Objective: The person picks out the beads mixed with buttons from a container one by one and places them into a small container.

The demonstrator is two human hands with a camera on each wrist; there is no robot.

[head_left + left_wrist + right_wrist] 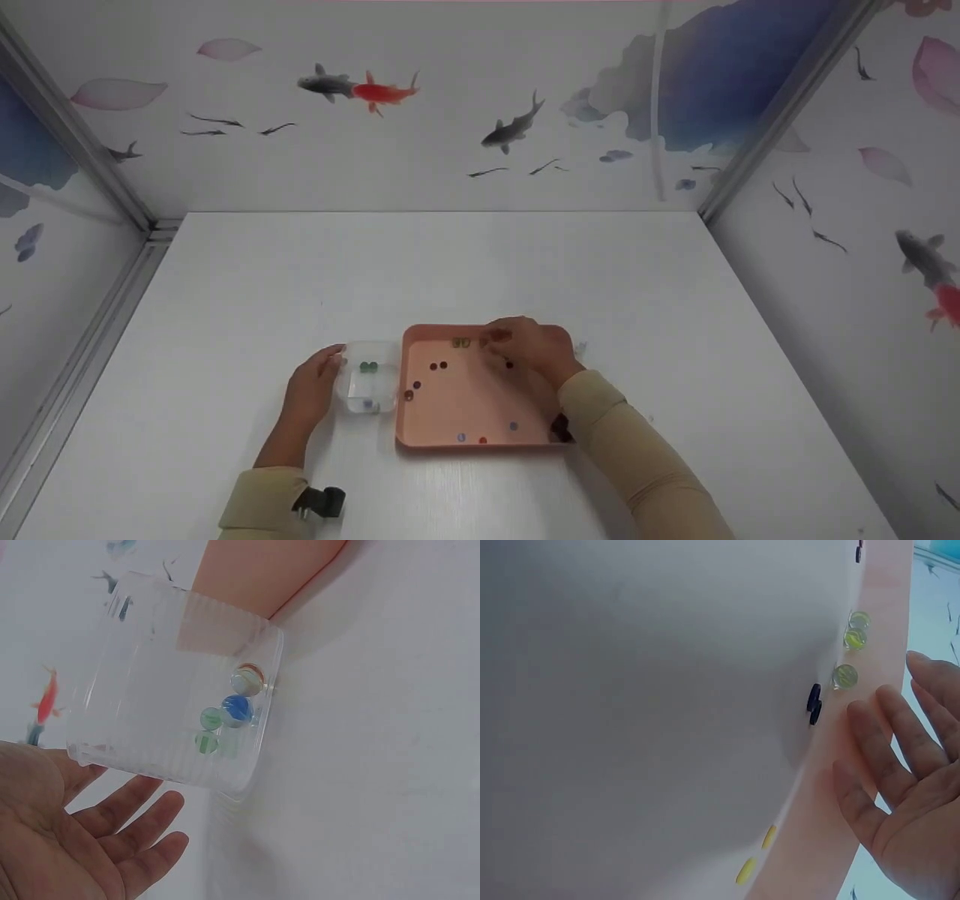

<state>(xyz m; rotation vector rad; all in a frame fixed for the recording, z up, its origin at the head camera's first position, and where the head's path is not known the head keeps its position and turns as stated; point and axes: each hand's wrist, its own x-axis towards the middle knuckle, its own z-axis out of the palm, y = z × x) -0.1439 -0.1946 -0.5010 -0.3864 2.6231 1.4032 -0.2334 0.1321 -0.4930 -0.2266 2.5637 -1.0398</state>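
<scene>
A clear plastic container stands at the left of a pink tray. Several marbles lie in it, among them a blue one and a green one. My left hand rests against the container's left side, its fingers spread loosely. Over the tray's far edge is my right hand, fingers extended; the right wrist view shows nothing held in it. Close to its fingertips lies a clear marble, beside two dark flat pieces and two more marbles.
Dark pieces lie in the tray's left part, and bluish pieces and a red one along its near edge. Yellow flat pieces show in the right wrist view. Printed panels enclose the white table.
</scene>
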